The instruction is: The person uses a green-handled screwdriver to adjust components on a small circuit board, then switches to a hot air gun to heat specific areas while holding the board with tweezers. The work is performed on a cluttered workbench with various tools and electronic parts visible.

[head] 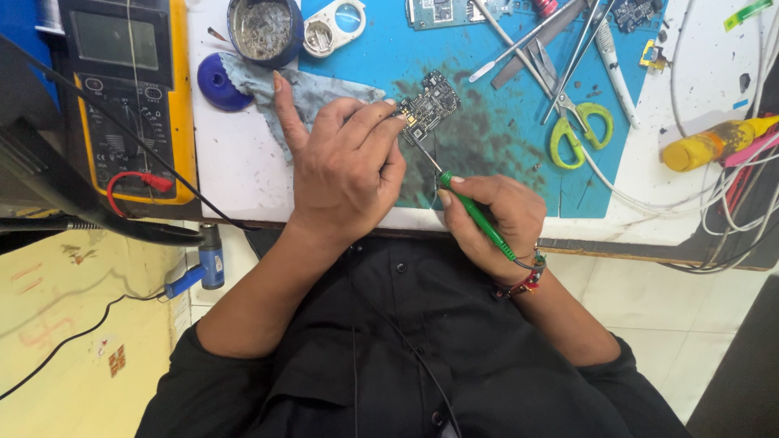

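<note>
While left hand (345, 170) fingertips pinch circuit board (428, 107), right hand (495, 217) grips green probe (475, 215) closed.

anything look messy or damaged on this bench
The blue work mat is badly stained with dark smudges around the small circuit board, which the left hand steadies while the right hand holds a green-handled tool to it.
</note>
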